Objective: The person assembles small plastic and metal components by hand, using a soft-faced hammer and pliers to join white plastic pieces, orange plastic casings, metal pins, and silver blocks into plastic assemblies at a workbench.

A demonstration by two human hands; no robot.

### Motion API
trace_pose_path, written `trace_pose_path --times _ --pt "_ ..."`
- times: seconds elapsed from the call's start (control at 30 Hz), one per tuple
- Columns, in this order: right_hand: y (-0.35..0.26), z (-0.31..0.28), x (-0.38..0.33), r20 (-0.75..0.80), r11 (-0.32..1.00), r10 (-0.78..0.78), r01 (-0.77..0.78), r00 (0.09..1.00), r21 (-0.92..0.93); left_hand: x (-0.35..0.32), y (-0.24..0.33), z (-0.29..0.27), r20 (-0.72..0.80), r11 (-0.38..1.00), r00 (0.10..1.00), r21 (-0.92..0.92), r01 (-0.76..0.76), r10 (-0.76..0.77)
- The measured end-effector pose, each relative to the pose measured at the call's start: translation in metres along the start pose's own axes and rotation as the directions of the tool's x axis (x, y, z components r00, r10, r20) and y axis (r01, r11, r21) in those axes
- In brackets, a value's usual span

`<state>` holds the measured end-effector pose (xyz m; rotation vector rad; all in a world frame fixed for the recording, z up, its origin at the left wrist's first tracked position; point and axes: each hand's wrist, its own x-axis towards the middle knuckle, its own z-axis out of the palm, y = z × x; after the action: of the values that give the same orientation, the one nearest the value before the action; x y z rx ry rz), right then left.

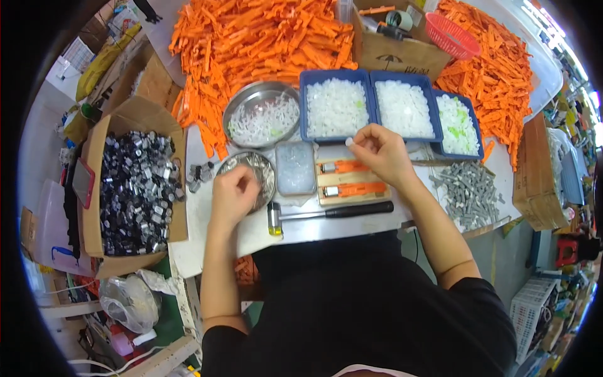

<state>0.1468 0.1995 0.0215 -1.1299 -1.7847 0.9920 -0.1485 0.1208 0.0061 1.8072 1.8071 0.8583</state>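
Assembly work under way at the near edge of the workbench (pixel 326 227), judged from the layout. Two orange plastic pieces (pixel 352 178) seated side by side in a wooden jig (pixel 355 196), each with a metal end facing left. Right hand (pixel 382 152) just above the jig's far edge, fingertips pinched together on a small white part (pixel 349 142). Left hand (pixel 232 195) resting over a small round metal dish (pixel 254 168) of tiny silvery bits, fingers curled downward; cannot tell whether anything is held there. A hammer (pixel 326 212) lying idle along the near edge, in front of the jig.

Much left, by appearance: large heaps of loose orange pieces (pixel 264 38) across the far side and far right corner, three blue trays (pixel 396 107) full of white parts, a steel bowl (pixel 260 113) of white rings, a cardboard box (pixel 135 188) at the left edge packed with shiny metal caps, grey screws-like parts (pixel 468 191) at the right edge. No clear finished stack visible, so share done cannot be told.
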Motion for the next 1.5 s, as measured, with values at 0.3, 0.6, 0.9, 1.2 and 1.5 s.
trace_pose_path --times 0.3,0.6,0.9,1.2,1.5 --pt "-0.013 0.015 -0.033 0.118 0.947 -0.045 0.005 0.992 0.321 0.001 0.092 0.073 -0.074 0.476 0.988 -0.869 -0.132 0.138" --pt "-0.006 0.014 -0.035 0.048 0.979 -0.129 0.120 0.990 0.163 0.005 0.097 0.073 -0.250 0.811 0.877 -0.342 -0.475 0.409" --pt "-0.006 0.022 -0.038 0.047 0.978 -0.197 0.193 0.979 0.077 0.001 0.084 0.072 -0.059 0.698 0.974 -0.688 -0.198 0.218" --pt "-0.020 0.009 -0.034 0.113 0.973 -0.228 0.230 0.967 -0.006 0.013 0.080 0.068 0.232 0.531 0.971 -0.830 0.171 0.050" --pt "0.005 0.018 -0.021 0.215 0.906 -0.325 0.369 0.921 -0.209 0.018 0.073 0.077 0.114 0.858 0.971 -0.498 -0.126 0.209"
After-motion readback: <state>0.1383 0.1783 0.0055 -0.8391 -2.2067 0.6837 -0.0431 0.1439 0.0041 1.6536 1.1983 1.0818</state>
